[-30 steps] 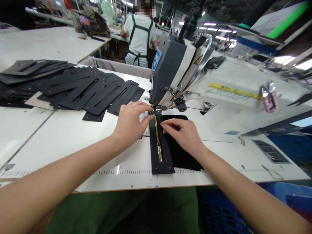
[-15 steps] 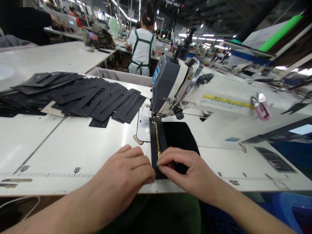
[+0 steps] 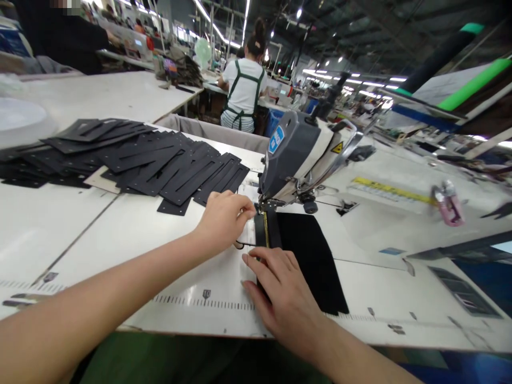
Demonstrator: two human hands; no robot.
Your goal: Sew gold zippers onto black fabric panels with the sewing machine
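Note:
A black strip (image 3: 274, 229) with a gold-toothed zipper (image 3: 266, 228) lies under the needle area of the sewing machine (image 3: 286, 154). Beside it, to the right, spreads a black fabric piece (image 3: 310, 261). My left hand (image 3: 226, 218) is just left of the needle, thumb and fingertips pinched together; whatever they hold is too small to make out. Over the near end of the strip rests my right hand (image 3: 280, 293), its thumb and fingers apart, hiding the zipper's lower part.
Black slotted pieces (image 3: 160, 160) lie in an overlapping pile at the left, with a beige piece (image 3: 103, 180) under them. A whitish round object (image 3: 20, 120) sits at the far left. A person in a white shirt (image 3: 246, 80) works beyond the table.
My left hand has moved up and forward to beside the needle. My right hand has shifted nearer the table edge and its fingers have spread from a pinch. More of the black fabric shows.

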